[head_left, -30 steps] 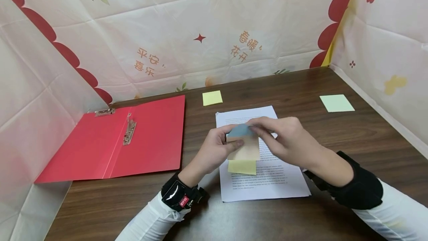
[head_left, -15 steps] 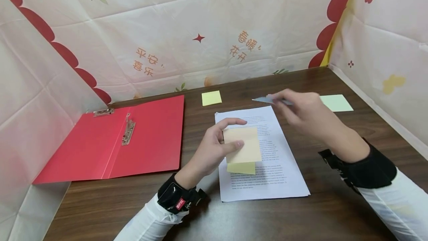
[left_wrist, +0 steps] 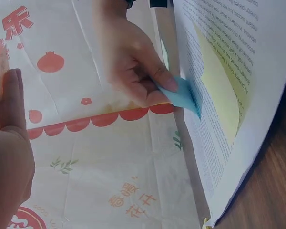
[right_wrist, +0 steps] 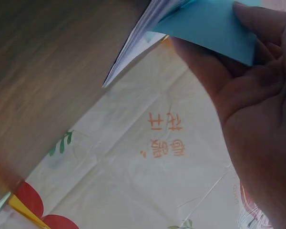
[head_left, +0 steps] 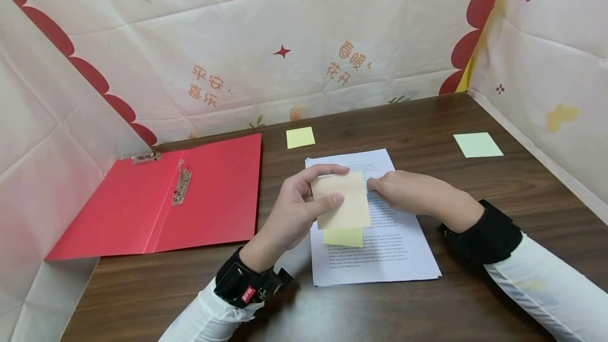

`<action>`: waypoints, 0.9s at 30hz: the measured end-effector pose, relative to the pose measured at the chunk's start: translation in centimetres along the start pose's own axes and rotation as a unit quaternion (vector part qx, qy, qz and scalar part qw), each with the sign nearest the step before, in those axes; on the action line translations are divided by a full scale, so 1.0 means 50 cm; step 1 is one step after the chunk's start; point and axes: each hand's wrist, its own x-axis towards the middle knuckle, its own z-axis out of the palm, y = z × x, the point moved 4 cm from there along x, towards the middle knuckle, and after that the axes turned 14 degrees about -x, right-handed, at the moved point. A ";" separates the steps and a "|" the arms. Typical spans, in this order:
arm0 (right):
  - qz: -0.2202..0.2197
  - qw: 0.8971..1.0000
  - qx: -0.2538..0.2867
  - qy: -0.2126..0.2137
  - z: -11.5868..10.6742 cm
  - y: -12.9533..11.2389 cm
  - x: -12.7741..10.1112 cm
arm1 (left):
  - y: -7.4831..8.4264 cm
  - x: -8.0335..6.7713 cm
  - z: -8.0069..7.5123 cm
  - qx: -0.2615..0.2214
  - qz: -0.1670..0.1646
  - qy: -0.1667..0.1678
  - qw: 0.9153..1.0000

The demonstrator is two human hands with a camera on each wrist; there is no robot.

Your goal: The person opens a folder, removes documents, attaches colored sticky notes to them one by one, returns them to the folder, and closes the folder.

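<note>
My left hand [head_left: 304,202] holds a tan sticky-note pad [head_left: 344,202] above the printed sheets [head_left: 385,252], thumb on its face and index finger along its top edge. Just right of the pad, my right hand [head_left: 380,186] rests on the upper part of the sheets. It pinches a blue sticky note [left_wrist: 183,95] against the paper; the note [right_wrist: 209,26] is hidden in the head view. A yellow note [head_left: 343,237] is stuck on the sheet below the pad.
An open red folder [head_left: 166,199] with metal clips lies at the left. A yellow note [head_left: 300,137] sits behind the sheets and a green note [head_left: 477,144] at the far right. Patterned cloth walls close in the brown table [head_left: 475,300] on three sides.
My right hand peeled the blue note off the tan pad, swung it out to the right, then brought it back down onto the sheet beside the pad. The left hand stayed put.
</note>
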 end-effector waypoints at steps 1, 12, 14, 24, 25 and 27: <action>-0.002 1.000 0.008 -0.004 0.002 -0.001 0.000 | 0.001 0.001 0.000 -0.004 0.000 0.001 1.000; 0.001 1.000 0.016 0.007 0.008 -0.008 0.003 | -0.005 0.005 -0.006 -0.007 -0.004 0.006 1.000; 0.000 1.000 0.002 0.021 0.007 -0.011 0.002 | -0.006 0.006 -0.008 -0.003 -0.006 0.010 1.000; 0.006 1.000 0.021 -0.012 0.006 -0.025 -0.001 | -0.015 0.012 -0.014 0.023 -0.012 0.015 1.000; 0.011 1.000 0.017 -0.012 0.002 -0.024 -0.003 | -0.015 0.012 -0.015 0.026 -0.010 0.015 0.999; 0.027 0.999 0.009 -0.015 -0.008 -0.019 -0.006 | -0.013 0.012 -0.015 0.030 -0.009 0.019 0.999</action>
